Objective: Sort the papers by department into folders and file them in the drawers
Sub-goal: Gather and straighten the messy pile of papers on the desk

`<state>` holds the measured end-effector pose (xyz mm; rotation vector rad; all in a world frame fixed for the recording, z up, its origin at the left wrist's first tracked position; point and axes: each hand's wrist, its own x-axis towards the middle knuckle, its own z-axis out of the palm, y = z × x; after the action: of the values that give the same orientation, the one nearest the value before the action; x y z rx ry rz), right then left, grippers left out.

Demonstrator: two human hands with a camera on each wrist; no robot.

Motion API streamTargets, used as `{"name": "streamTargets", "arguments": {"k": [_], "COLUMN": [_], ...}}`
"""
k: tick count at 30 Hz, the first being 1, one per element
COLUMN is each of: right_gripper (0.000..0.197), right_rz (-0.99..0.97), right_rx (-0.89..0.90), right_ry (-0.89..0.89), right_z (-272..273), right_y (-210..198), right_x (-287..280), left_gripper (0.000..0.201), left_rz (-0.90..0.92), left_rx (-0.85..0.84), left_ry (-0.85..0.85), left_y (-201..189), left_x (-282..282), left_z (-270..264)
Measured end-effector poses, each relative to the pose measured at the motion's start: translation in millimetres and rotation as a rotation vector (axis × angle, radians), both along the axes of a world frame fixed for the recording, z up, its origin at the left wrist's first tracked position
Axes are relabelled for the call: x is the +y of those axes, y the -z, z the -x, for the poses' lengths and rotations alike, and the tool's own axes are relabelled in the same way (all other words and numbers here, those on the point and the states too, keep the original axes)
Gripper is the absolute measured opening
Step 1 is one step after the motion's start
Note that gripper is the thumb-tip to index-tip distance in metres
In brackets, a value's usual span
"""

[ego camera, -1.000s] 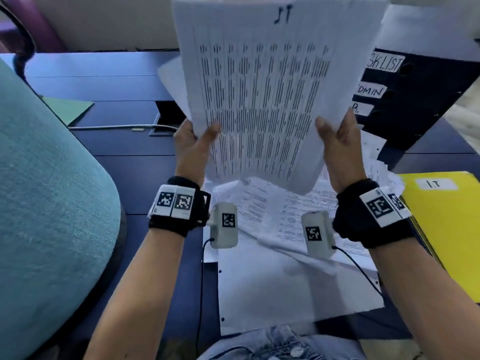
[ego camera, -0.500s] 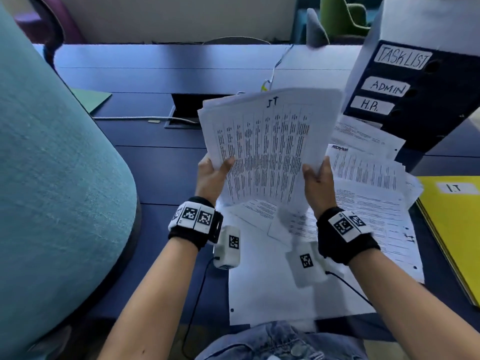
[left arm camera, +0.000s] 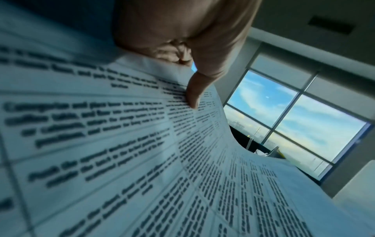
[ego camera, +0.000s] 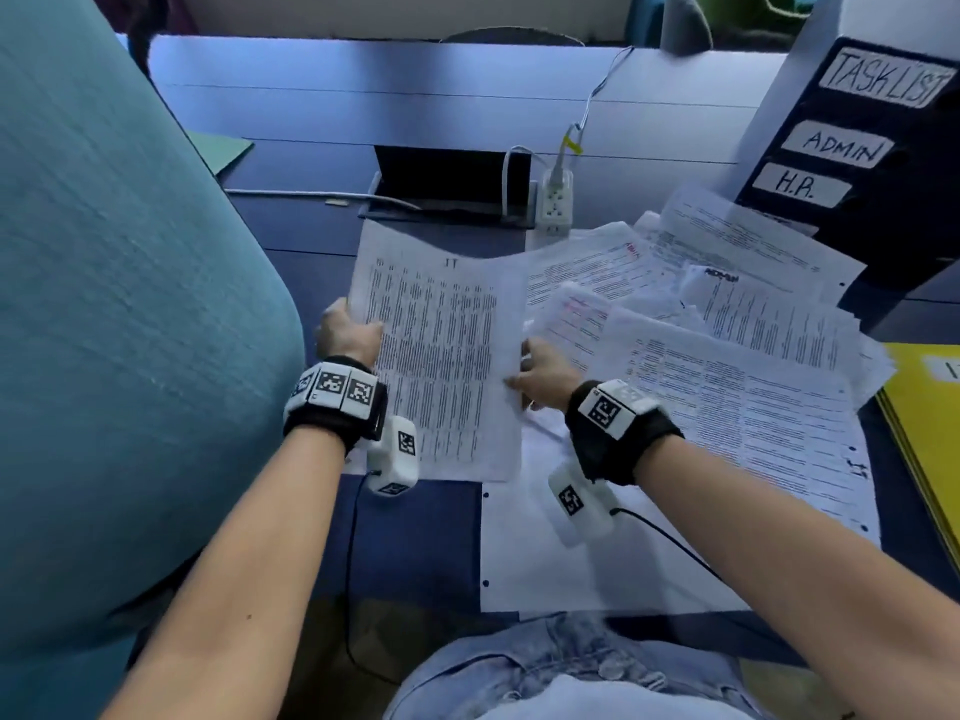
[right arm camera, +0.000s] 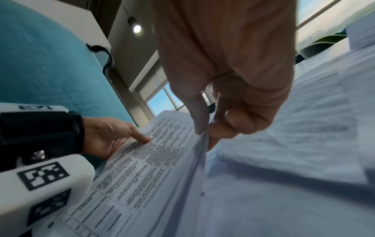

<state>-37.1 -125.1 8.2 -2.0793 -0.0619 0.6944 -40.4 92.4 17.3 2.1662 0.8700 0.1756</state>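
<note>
A printed sheaf marked "IT" (ego camera: pixel 441 356) (left arm camera: pixel 182 160) (right arm camera: pixel 146 160) hangs low over the dark blue desk (ego camera: pixel 415 537), held at both side edges. My left hand (ego camera: pixel 348 335) (left arm camera: pixel 188 77) (right arm camera: pixel 113 136) grips its left edge, thumb on top. My right hand (ego camera: pixel 540 376) (right arm camera: pixel 205 128) pinches its right edge between thumb and fingers. Loose printed papers (ego camera: pixel 727 366) are spread in a pile on the right. A yellow folder labelled IT (ego camera: pixel 930 423) lies at the right edge. A dark drawer box (ego camera: pixel 852 163) with labels TASK LIST, ADMIN and H.R. stands at the back right.
A teal chair back (ego camera: pixel 104 304) fills the left side, close to my left arm. A power strip (ego camera: pixel 556 200) with cables sits by an open cable hatch (ego camera: pixel 452 179) behind the sheaf. A green folder (ego camera: pixel 218 153) lies far left. A blank white sheet (ego camera: pixel 571 563) lies near the front edge.
Both hands have brought the IT sheaf down from in front of my face to just above the desk, left of the paper pile. The grips stayed on.
</note>
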Motion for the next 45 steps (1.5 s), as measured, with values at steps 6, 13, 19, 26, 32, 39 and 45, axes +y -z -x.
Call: {"name": "streamTargets", "arguments": {"k": [6,13,19,26,32,39,45], "right_gripper": [0.022,0.021,0.031,0.075,0.088,0.056,0.039], "right_rz": [0.136,0.075,0.095,0.607,0.732,0.533,0.283], "right_rx": [0.017,0.050,-0.137,-0.107,-0.088,-0.111,-0.105], "right_ry": [-0.049,-0.059,0.025,0.059,0.027,0.133,0.098], "right_z": [11,1,-48,-82,-77,-74,-79], "right_y": [19,18,-5,1,19,26,13], "right_x": [21,6,-44,-139,-171,-176,-168], "left_gripper": [0.030,0.069,0.052,0.083,0.100,0.058,0.058], "left_rz": [-0.102,-0.301,-0.300,-0.267,-0.319,-0.175,0.197], "left_rx": [0.155,0.207,0.070,0.288,0.454,0.361,0.177], "left_ry": [-0.067,-0.040,0.237,0.770,0.652,0.644,0.750], "left_y": [20,32,13,32,47,54,47], "left_x": [3,-11,-60,-142,-156,-154,-144], "left_z": [19,16,-11,-17,-18,-19,-17]}}
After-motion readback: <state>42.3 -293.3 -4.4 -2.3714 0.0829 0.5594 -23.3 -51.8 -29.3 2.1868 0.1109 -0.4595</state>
